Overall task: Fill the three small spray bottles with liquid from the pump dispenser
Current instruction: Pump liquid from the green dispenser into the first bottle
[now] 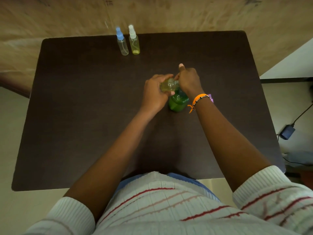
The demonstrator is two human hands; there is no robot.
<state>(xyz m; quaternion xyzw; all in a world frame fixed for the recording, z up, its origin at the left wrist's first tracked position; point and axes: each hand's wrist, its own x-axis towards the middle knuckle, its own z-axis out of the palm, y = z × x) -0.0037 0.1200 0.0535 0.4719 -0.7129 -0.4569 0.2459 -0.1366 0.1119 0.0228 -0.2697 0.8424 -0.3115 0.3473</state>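
**Third spray bottle being filled at the pump**

A small uncapped spray bottle (169,84), already holding some yellowish liquid, is being tipped on its side just above the green pump dispenser (178,101), near the middle of the dark tabletop (84,116). It is being gripped around its body by the left hand (155,94), with its neck turned toward the right hand (188,80). That hand is being closed over the pump head, thumb raised; the nozzle itself is hidden, so whether liquid is flowing cannot be told.

Judging by this, the filling step is being carried out. Next, the neck is to be kept under the spout, then the bottle is to be righted and capped; a purple piece (210,97) by the right wrist may be its cap.

At the far edge, a blue-capped bottle (122,43) looking nearly clear and a white-capped bottle (134,42) tinted yellow are standing side by side.
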